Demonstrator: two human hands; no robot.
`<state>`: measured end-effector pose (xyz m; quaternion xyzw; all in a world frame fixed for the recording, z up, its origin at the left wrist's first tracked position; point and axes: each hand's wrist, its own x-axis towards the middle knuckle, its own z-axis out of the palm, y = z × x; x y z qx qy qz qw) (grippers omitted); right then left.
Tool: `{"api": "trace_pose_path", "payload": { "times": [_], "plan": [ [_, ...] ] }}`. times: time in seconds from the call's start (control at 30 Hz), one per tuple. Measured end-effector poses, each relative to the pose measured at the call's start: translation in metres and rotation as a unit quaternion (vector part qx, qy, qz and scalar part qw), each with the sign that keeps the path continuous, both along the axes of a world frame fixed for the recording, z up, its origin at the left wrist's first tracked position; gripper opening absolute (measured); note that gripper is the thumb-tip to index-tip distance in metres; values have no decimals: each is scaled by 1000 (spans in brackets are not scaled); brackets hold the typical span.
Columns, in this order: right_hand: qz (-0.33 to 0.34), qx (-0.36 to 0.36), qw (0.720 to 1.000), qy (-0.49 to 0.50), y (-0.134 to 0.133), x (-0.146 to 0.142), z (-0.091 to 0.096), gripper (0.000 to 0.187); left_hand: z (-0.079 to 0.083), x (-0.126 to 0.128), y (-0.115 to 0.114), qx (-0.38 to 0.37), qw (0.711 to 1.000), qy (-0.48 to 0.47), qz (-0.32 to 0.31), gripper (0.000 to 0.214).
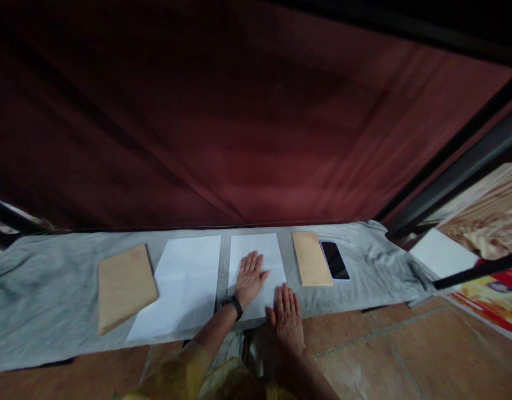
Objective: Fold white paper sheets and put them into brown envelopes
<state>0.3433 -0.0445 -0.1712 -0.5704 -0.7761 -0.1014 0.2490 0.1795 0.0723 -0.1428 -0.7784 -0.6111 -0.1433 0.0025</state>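
Note:
My left hand (pixel 250 279), with a dark band on its wrist, lies flat on a sheet of white paper (pixel 262 243). My right hand (pixel 287 316) rests palm down at that sheet's near right corner, its fingers stretched out. Neither hand grips anything. Left of this sheet lies a larger white sheet (pixel 185 283) with faint creases. A stack of brown envelopes (pixel 126 280) overlaps the larger sheet's left edge. To the right of my hands, a single tan envelope (pixel 311 258) lies flat beside a dark-screened phone (pixel 335 260).
A grey cloth (pixel 51 289) covers the long narrow surface under the papers. Dark red fabric (pixel 256 166) rises behind it. A black metal frame (pixel 447 166) stands at the right, near a white panel (pixel 443 253). Brown floor tiles (pixel 364 350) show below.

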Motion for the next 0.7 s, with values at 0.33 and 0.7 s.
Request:
{"api": "trace_pose_path", "payload": {
  "times": [0.33, 0.7],
  "plan": [
    [2, 6, 1000, -3, -1, 0, -1, 70, 5, -40, -55, 9, 999, 21, 46, 60],
    [75, -28, 997, -3, 0, 26, 5, 67, 18, -55, -118, -38, 987, 49, -146, 61]
  ]
}}
